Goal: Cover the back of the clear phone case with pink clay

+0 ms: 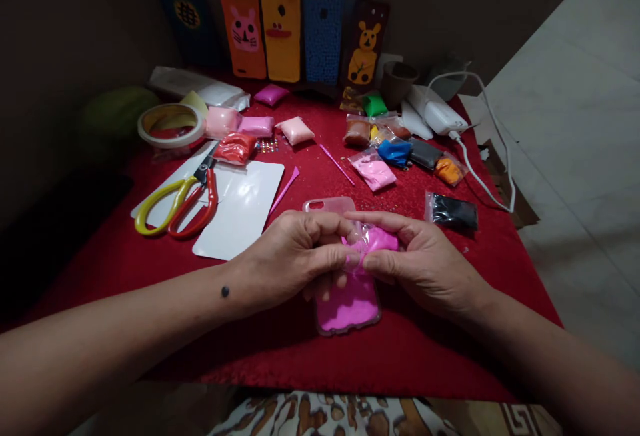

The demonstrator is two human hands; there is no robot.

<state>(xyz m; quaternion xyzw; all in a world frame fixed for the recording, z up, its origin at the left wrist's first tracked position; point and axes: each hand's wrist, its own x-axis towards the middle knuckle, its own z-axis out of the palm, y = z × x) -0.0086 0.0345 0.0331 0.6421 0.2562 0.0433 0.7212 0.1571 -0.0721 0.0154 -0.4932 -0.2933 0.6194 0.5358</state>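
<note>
Between both hands is a small clear packet of pink clay (383, 239), held above the phone case. My left hand (300, 249) pinches the packet's left end between thumb and forefinger. Closed round its fuller right end is my right hand (425, 259), thumb below and forefinger along the top. Beneath them a clear phone case (327, 205) lies on the red cloth, its lower part covered with a flat layer of pink clay (349, 306). My hands hide the middle of the case.
Scissors (203, 189) with yellow and red handles lie on white sheets (240, 213) at left, near a tape roll (171, 124). Several clay packets (395, 153) sit at right, beside a white power bank (440, 113) and cable. Decorated phone cases (280, 33) stand along the back.
</note>
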